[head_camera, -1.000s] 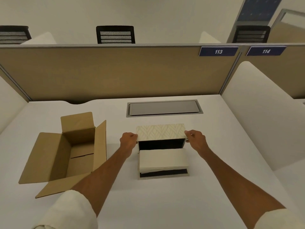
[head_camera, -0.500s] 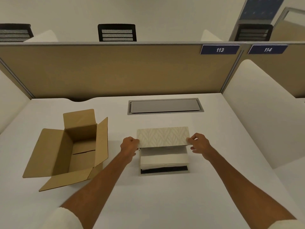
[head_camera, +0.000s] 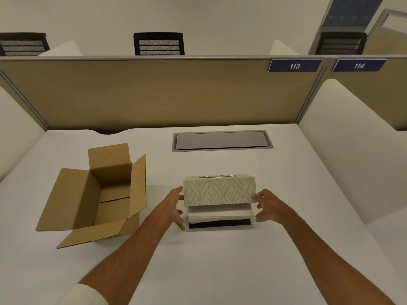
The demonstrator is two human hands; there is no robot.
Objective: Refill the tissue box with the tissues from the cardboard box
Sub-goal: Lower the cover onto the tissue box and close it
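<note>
The patterned tissue box cover (head_camera: 219, 191) sits level over the white tissue stack (head_camera: 220, 214), slot side up. The stack rests on the box's base (head_camera: 220, 228), with the front of the tissues and a dark strip still showing below the cover. My left hand (head_camera: 174, 205) is at the cover's left end and my right hand (head_camera: 267, 208) at its right end. Both thumbs touch the cover's lower corners and the other fingers are spread. The brown cardboard box (head_camera: 97, 194) stands to the left with its flaps open and nothing showing inside.
A grey cable hatch (head_camera: 222, 140) is set into the white desk behind the tissue box. A tan partition (head_camera: 154, 93) closes off the back. White side dividers (head_camera: 352, 150) flank the desk. Black chairs stand beyond the partition.
The cover has tipped from standing on edge behind the stack to level over it and has come down. My fingers have spread from a pinch at the cover's ends.
</note>
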